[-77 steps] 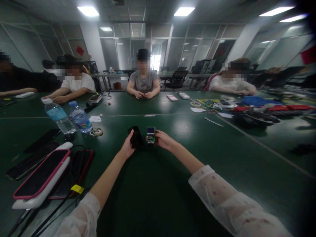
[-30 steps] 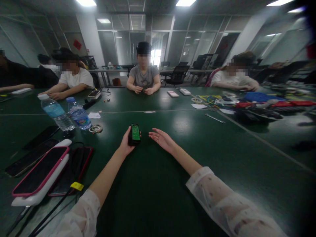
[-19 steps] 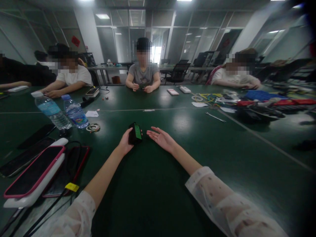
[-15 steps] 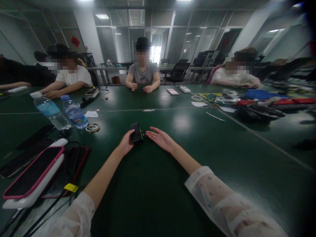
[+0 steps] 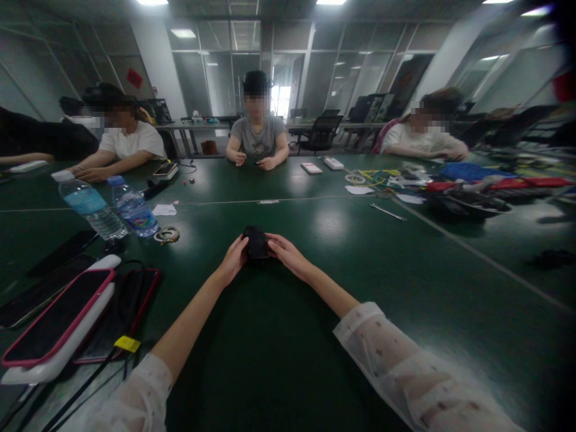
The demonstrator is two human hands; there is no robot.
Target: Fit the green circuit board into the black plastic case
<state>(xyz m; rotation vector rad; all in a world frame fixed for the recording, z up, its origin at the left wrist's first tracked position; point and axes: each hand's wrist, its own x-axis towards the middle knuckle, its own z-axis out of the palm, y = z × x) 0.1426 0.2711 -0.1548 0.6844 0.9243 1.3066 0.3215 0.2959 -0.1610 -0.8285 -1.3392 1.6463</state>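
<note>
A small black box-shaped object (image 5: pixel 257 245) is held between my two hands, just above or on the green table (image 5: pixel 270 336); I cannot tell whether it touches the surface. My left hand (image 5: pixel 234 259) grips its left side, thumb toward me. On the opposite side, my right hand (image 5: pixel 288 254) has its fingers and thumb against the right edge. The dark face of the object is turned up toward me, and its kind is too unclear to name.
To the left stand two tilted-looking water bottles (image 5: pixel 92 207), a bangle pile (image 5: pixel 167 234) and several phones, one pink-edged phone (image 5: pixel 58 315) on top. A wrench (image 5: pixel 387 212) lies right of centre. Cables and a blue bundle (image 5: pixel 477 171) fill the far right. Several people sit across.
My right hand has closed in from beside the object and now touches its right side. The object has turned, so its green-marked edge no longer shows.
</note>
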